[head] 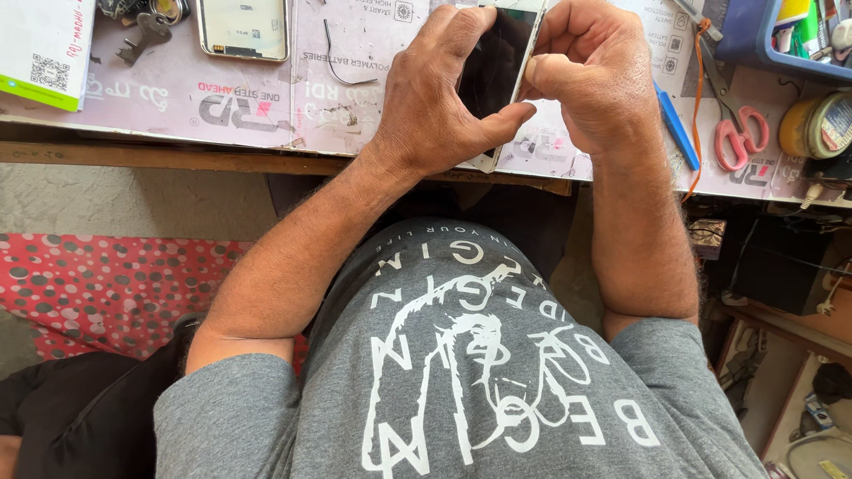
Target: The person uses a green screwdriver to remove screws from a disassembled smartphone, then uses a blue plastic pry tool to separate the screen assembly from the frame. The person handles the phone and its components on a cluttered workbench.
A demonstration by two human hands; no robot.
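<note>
A smartphone point(497, 66) with a dark screen and a pale frame is held upright over the worktable's near edge. My left hand point(439, 93) wraps around its left side, thumb pressed along the lower right edge. My right hand point(590, 75) grips the phone's right edge, thumb tip against the frame close to the left thumb. Both hands hide most of the phone's body.
On the printed pinkish mat point(266, 98) lie a phone back frame point(243, 28), a bent wire point(342, 62), a blue tool point(679, 129) and pink-handled scissors point(741, 133). A yellowish jar point(812, 124) and a blue tray point(803, 35) stand at the right. A white booklet point(40, 49) lies at the left.
</note>
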